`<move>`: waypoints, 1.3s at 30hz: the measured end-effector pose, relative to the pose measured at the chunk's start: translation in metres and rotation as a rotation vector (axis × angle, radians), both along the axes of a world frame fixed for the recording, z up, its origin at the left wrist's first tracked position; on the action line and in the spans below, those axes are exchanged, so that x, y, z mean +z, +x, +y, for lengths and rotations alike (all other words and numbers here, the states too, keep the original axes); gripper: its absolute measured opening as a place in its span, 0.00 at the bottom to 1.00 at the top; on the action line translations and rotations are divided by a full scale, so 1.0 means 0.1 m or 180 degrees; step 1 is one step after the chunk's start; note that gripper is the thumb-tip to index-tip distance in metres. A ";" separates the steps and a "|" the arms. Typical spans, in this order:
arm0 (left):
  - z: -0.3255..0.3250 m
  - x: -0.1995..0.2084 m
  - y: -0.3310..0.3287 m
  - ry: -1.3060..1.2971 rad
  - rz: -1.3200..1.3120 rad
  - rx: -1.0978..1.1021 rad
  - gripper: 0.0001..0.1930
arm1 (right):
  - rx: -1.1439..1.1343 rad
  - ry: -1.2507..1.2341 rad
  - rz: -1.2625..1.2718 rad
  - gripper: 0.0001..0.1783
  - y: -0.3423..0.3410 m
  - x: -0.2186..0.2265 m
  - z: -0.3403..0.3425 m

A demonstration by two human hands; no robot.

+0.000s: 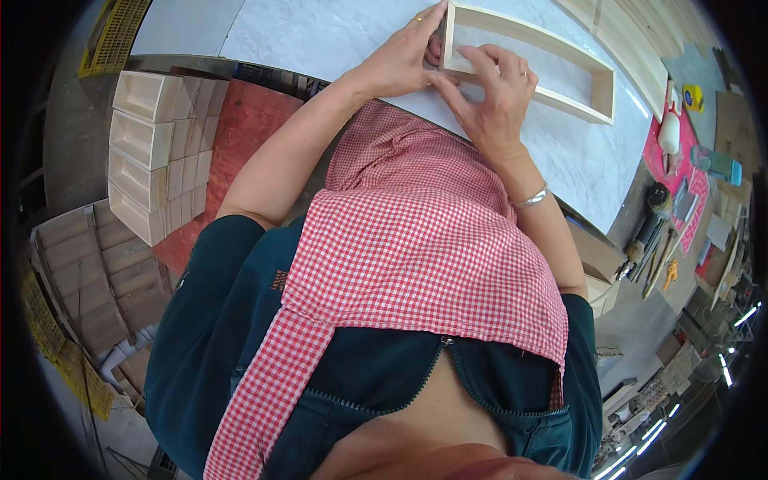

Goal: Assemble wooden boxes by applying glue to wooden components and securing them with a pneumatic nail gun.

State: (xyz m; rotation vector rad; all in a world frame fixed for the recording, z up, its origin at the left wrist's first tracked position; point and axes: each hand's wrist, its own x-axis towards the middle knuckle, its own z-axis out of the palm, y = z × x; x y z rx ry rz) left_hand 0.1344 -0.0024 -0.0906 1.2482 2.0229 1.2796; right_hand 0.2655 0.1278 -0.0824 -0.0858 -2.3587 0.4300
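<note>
A long, rectangular frame of pale wood (524, 26) lies on the marble-patterned worktop (572, 164), whose surface shows through its middle. My left hand (404, 56) is wrapped around the short left end, its thumb down by the near left corner and some fingers hidden behind that end. At the same corner my right hand (502, 92) grips the near long side. Its fingers reach over the top edge into the frame, while its thumb stays outside, close to my left thumb. A ring and a silver bracelet are on my right side.
Stacked wooden boxes (142, 144) stand on a red board (244, 140) to my left. Long pale wood strips (632, 40) lie at the far right of the worktop. A white bottle (670, 132) and hand tools (646, 240) are on the right. A yellow crate (114, 36) sits far left.
</note>
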 end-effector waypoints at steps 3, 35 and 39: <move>0.03 0.04 0.03 0.0000 0.0123 0.0124 0.51 | 0.0216 0.0434 0.0060 0.22 0.12 -0.07 0.02; 0.28 0.57 0.24 0.0464 -0.1689 0.0544 0.36 | -0.3630 -0.0105 -0.2278 0.28 3.61 0.23 3.38; 0.30 0.65 0.27 0.0664 -0.1879 0.0628 0.34 | -0.3545 -0.1431 -0.1319 0.23 2.99 1.13 2.43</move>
